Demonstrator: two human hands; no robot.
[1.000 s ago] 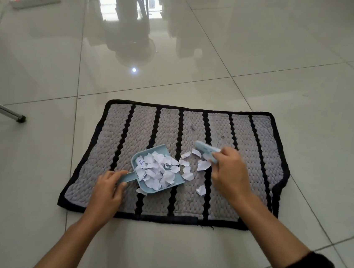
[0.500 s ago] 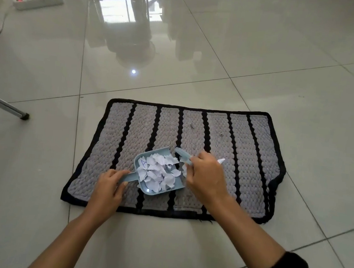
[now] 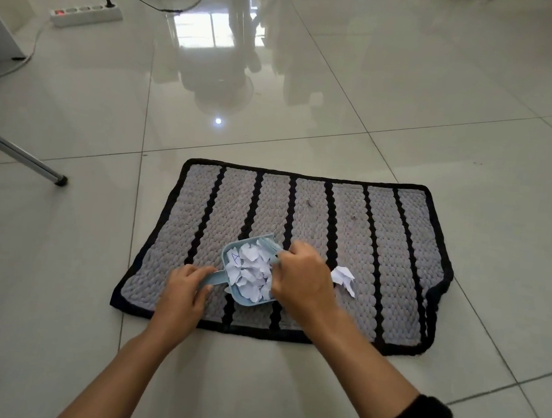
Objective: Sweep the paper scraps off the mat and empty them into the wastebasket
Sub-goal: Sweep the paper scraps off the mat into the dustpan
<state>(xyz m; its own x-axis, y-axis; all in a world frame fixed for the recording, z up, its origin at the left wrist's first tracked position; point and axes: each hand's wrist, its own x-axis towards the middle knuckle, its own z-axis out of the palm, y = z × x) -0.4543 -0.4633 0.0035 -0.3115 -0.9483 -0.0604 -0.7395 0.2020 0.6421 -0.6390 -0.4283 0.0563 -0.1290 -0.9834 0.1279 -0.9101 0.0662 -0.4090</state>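
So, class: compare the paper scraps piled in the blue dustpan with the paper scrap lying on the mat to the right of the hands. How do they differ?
The scraps in the dustpan are many and heaped together; the scrap on the mat lies alone. The dustpan scraps rest in the blue dustpan, whose handle the left hand holds; the lone scrap rests on bare mat, beyond the right hand. One dustpan scrap shows blue pen marks; the lone one looks blank. All are white torn paper.

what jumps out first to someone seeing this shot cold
A grey mat with black stripes lies on glossy white floor tiles. Near its front edge sits a pale blue dustpan heaped with white paper scraps, the left hand on its handle. The right hand works at its mouth; one scrap lies just right.
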